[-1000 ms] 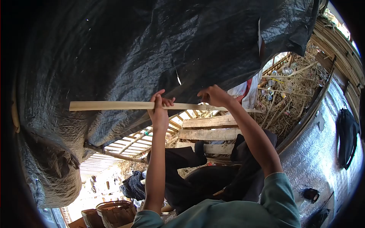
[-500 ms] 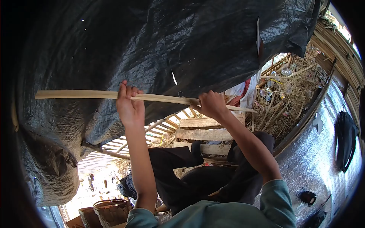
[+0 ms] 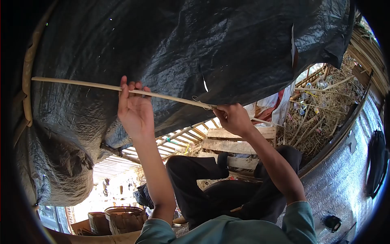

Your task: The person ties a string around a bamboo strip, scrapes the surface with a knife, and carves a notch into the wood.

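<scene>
A long, pale bamboo strip (image 3: 81,83) slants across the view in front of dark plastic sheeting, its narrow edge mostly facing me. My left hand (image 3: 137,112) holds it near the middle, palm towards me, with the strip passing between thumb and loosely bent fingers. Further right, my right hand (image 3: 233,118) is closed around the strip in a pinch, fingertips partly hidden. Beside that hand a thin, curled fibre (image 3: 196,99) stands off the strip. A slim pale end (image 3: 264,121) sticks out past the right hand.
Black plastic sheeting (image 3: 162,40) hangs ahead, with a bamboo pole (image 3: 29,61) at far left. Below are wooden slats (image 3: 229,145) and my crossed legs (image 3: 195,168). Straw litter (image 3: 313,118) and a silvery sheet (image 3: 321,199) lie right. Woven baskets (image 3: 126,219) stand lower left.
The bamboo strip has turned from its broad face to its narrow edge and tilts more, left end higher. My left hand has opened slightly; the view has shifted.
</scene>
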{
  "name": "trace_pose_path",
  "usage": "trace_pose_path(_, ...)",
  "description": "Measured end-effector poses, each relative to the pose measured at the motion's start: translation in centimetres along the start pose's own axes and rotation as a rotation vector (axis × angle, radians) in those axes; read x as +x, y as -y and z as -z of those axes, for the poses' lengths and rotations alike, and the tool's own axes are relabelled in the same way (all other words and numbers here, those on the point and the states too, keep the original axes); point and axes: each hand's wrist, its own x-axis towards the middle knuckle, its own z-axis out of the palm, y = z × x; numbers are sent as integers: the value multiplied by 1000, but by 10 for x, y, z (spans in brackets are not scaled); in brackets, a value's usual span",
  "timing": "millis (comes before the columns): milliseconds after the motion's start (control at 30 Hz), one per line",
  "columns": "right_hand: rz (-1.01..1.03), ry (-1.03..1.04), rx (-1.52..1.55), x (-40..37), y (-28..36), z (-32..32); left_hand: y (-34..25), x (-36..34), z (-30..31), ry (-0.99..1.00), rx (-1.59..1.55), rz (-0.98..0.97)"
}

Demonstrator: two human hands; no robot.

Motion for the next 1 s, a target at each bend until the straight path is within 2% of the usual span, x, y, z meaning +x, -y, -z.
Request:
trace_pose_path(100,9,-100,84,1,-10,-1,13,-10,-19,19,205,-52)
trace_pose_path(200,-44,-140,210,8,-14,8,53,-19,1,60,394,-51)
trace_pose_path(267,-64,-155,233,9,-16,9,88,-34,20,51,640,89)
trace_pose_path(333,-59,-151,243,10,-14,12,117,-55,25,64,678,257)
trace_pose_path(367,-47,-141,240,10,-10,16,132,-63,34,117,684,230)
trace_pose_path(433,-17,-142,230,9,-6,21,147,-74,36,140,697,301)
trace_pose_path(500,29,-160,219,8,0,22,159,-76,36,171,568,301)
trace_pose_path(633,58,-101,321,4,16,30,159,-80,24,261,360,293)
trace_pose_path(767,35,3,426,1,33,46,157,-90,30,325,380,280)
trace_pose_path(800,61,0,414,1,33,45,156,-92,22,294,411,218)
trace_pose_path(900,70,42,506,-1,28,42,153,-94,20,292,424,196)
trace_pose_path(1000,105,50,491,-2,21,38,159,-97,24,260,287,211)
